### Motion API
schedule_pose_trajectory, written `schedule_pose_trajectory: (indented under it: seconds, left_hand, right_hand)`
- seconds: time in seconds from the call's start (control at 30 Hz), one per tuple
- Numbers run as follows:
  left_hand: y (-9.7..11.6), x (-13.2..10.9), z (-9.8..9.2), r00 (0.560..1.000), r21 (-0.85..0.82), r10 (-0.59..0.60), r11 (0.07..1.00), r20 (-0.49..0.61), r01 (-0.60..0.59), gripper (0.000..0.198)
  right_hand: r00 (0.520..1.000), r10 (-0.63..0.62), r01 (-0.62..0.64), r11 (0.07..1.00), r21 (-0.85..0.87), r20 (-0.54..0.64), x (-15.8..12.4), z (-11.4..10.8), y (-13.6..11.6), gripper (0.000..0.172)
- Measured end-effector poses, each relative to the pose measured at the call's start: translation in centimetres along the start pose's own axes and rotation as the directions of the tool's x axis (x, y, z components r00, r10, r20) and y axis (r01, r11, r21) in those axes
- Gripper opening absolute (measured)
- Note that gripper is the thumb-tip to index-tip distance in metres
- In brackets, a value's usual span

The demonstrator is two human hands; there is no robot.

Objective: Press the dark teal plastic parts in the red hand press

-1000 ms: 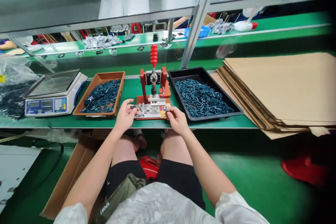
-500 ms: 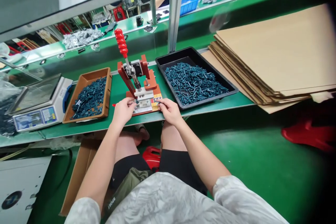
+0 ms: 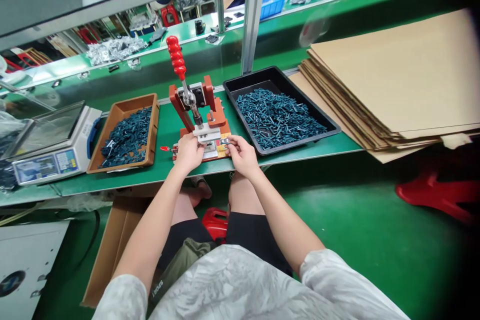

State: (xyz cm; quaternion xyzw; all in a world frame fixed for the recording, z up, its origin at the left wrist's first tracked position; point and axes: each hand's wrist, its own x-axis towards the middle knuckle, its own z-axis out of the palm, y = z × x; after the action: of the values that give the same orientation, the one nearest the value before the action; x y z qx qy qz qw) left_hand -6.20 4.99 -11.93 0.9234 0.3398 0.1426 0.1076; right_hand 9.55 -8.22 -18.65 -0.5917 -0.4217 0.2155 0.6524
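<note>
A small orange hand press (image 3: 198, 110) with a red ribbed lever handle (image 3: 176, 57) stands on the green bench. My left hand (image 3: 188, 152) rests on the front of its base plate, fingers curled over the fixture; what they hold is hidden. My right hand (image 3: 243, 155) pinches a small dark part at the right edge of the base. A brown tray (image 3: 153, 115) of dark blue parts lies left of the press. A black tray (image 3: 258, 80) of similar parts lies to its right.
A weighing scale (image 3: 48, 145) sits at the far left. A stack of flat cardboard sheets (image 3: 393, 75) covers the bench at right. An open cardboard box (image 3: 108, 255) stands on the floor below. Behind a metal post (image 3: 251, 15), another bench carries bagged parts and a blue bin (image 3: 272, 5).
The view tilted and swung since a second ago. My left hand has slid right onto the press fixture, and my right hand has stayed at the base's right edge.
</note>
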Motion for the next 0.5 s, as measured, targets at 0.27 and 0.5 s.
schedule_pose_trajectory:
  seconds: [0.27, 0.5]
  left_hand:
    - [0.1, 1.3, -0.8, 0.993, 0.011, -0.063, 0.998, 0.105, 0.062, 0.030]
    - [-0.2, 1.3, -0.4, 0.993, -0.049, -0.111, 0.992, 0.048, 0.113, 0.033]
  right_hand:
    - [0.999, 0.034, -0.034, 0.999, -0.036, -0.007, -0.1, 0.1, -0.1, 0.019]
    - [0.998, 0.013, -0.004, 0.990, -0.139, 0.065, 1.7, 0.5, -0.5, 0.017]
